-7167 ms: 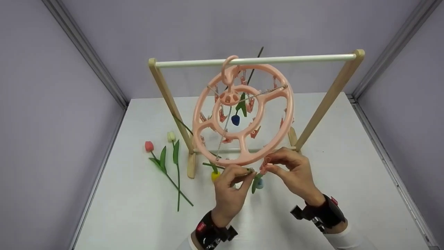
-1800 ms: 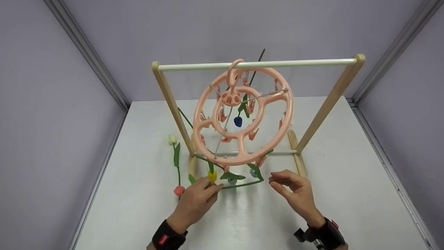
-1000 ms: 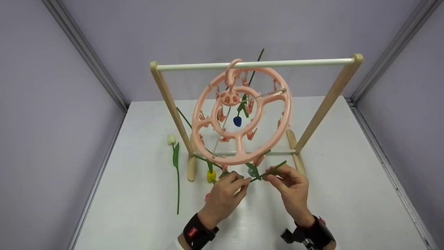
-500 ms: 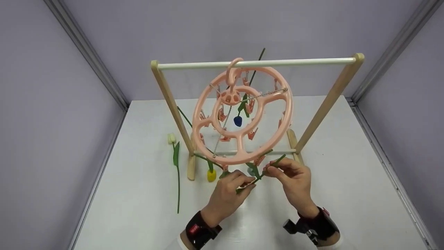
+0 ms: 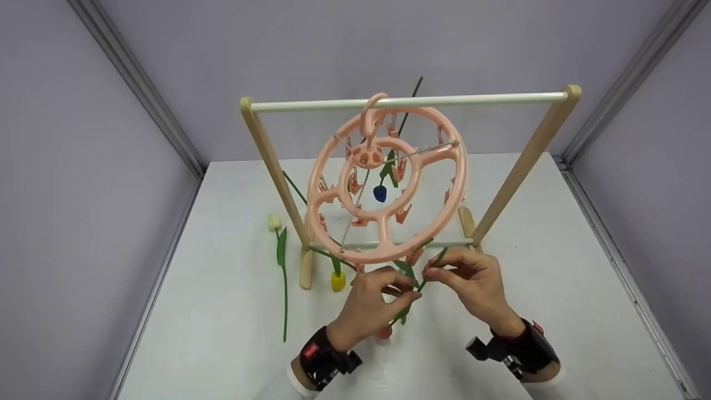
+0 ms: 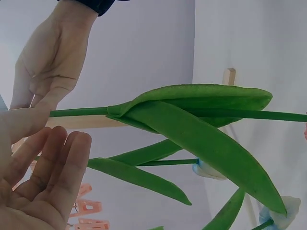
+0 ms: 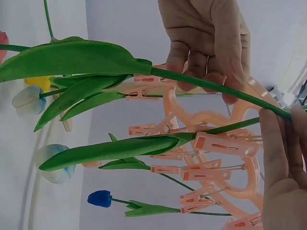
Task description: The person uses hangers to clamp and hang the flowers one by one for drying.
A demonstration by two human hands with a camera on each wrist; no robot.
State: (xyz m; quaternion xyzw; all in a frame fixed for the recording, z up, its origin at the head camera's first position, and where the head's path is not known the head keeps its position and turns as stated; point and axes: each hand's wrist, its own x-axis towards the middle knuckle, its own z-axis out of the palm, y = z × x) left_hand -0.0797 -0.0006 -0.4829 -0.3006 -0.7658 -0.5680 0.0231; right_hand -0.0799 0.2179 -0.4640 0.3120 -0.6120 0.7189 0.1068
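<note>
My right hand (image 5: 472,283) pinches the stem of a coral tulip (image 5: 383,333) near its bare end, thumb against fingers. The tulip slants down, its green leaves (image 6: 206,148) below my left hand (image 5: 369,305). That hand's fingertips are right at the stem, its fingers relaxed; in the right wrist view the stem passes uncovered in front of them. Just behind, a pink clip (image 7: 228,143) at the near rim of a round pink clip hanger (image 5: 383,230) grips a pale blue tulip (image 7: 55,163). A yellow tulip (image 5: 338,281) hangs to the left.
The hanger hooks over the white bar (image 5: 472,100) of a wood-legged stand (image 5: 522,172). A blue tulip (image 5: 380,193) hangs towards the back, among several clips. One white tulip (image 5: 274,222) lies on the white table (image 5: 222,311) at left. Walls enclose the table.
The left hand picked up the coral tulip from the table at left and brought it to the right hand, which took its stem end. Its head has since swung down. The pale blue tulip is clipped.
</note>
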